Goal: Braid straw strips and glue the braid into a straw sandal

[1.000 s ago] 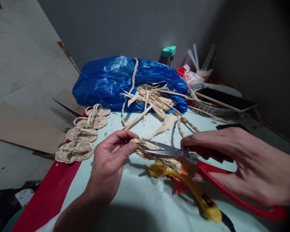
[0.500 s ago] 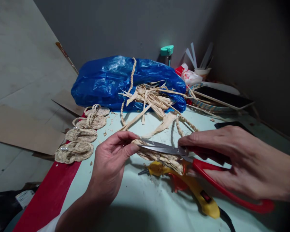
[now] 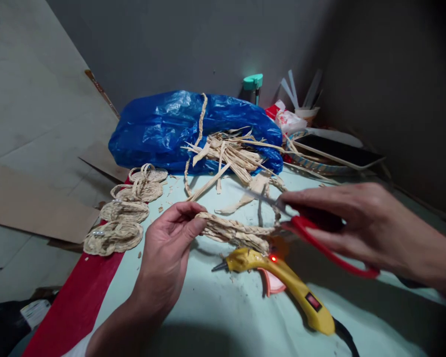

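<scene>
My left hand [image 3: 173, 248] pinches one end of a braided straw piece [image 3: 234, 232], which lies roughly level above the table. Red-handled scissors [image 3: 312, 238] are held in my right hand [image 3: 367, 233], their blades pointing left and slightly blurred, apart from the braid. Just below the braid rests a yellow glue gun [image 3: 282, 275] with its red light lit and its black nozzle pointing left. Several coiled braided straw pieces [image 3: 124, 212] sit in a row along the red strip at the left.
Behind my hands stands a blue plastic bag [image 3: 156, 131] with loose dry straw strips [image 3: 234, 153] spilling from it. At the back right a phone or tablet [image 3: 338, 150] lies on a woven basket [image 3: 301, 161]. A cup of white sticks [image 3: 306, 114] stands beyond.
The scissors have moved away from the braid, rising up and back from my left fingers. My left hand keeps its pinch on the braid. The glue gun's red light now shows.
</scene>
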A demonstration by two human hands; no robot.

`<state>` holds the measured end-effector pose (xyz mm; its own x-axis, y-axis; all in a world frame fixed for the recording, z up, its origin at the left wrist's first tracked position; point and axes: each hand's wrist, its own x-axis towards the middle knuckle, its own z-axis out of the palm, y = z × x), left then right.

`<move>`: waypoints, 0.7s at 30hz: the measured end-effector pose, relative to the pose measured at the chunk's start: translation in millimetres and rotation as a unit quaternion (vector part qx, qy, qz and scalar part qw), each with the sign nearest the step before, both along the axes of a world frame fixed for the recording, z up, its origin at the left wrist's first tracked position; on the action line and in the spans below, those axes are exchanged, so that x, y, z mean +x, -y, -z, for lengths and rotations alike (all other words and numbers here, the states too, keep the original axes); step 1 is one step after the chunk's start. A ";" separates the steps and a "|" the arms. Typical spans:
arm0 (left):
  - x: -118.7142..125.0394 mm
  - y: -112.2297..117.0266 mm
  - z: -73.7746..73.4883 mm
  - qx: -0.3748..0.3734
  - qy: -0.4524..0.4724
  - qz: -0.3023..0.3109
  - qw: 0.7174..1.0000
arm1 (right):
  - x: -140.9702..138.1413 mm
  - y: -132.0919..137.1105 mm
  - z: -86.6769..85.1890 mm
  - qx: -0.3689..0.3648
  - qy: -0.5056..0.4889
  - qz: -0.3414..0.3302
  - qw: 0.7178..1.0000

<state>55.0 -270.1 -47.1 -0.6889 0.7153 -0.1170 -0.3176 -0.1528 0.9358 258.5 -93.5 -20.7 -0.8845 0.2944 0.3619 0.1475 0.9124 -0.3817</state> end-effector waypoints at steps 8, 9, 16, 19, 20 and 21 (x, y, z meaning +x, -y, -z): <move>-10.4 0.7 -5.8 0.005 0.007 -0.063 0.998 | 16.4 -50.5 10.3 0.217 0.188 0.211 0.934; -10.6 1.7 -7.2 0.005 0.003 -0.064 0.998 | 16.4 -52.8 16.5 0.228 0.203 0.207 0.930; -7.0 5.4 -11.1 0.018 -0.026 -0.088 0.996 | 8.8 -53.1 50.7 0.283 0.166 0.214 0.920; -3.8 5.7 -11.4 0.024 -0.042 -0.090 0.995 | 2.8 -40.5 38.7 0.280 0.159 0.202 0.925; -2.5 5.7 -11.5 0.026 -0.048 -0.089 0.995 | -0.3 -33.5 31.5 0.276 0.151 0.189 0.930; -1.1 5.7 -11.5 0.026 -0.053 -0.088 0.994 | -4.0 -25.6 23.9 0.272 0.141 0.176 0.935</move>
<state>53.9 -275.8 -35.6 -0.8103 0.5860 -0.0035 -0.1817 -0.2456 0.9522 254.4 -67.9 -44.6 -0.8500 0.4254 0.3108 0.5006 0.8359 0.2249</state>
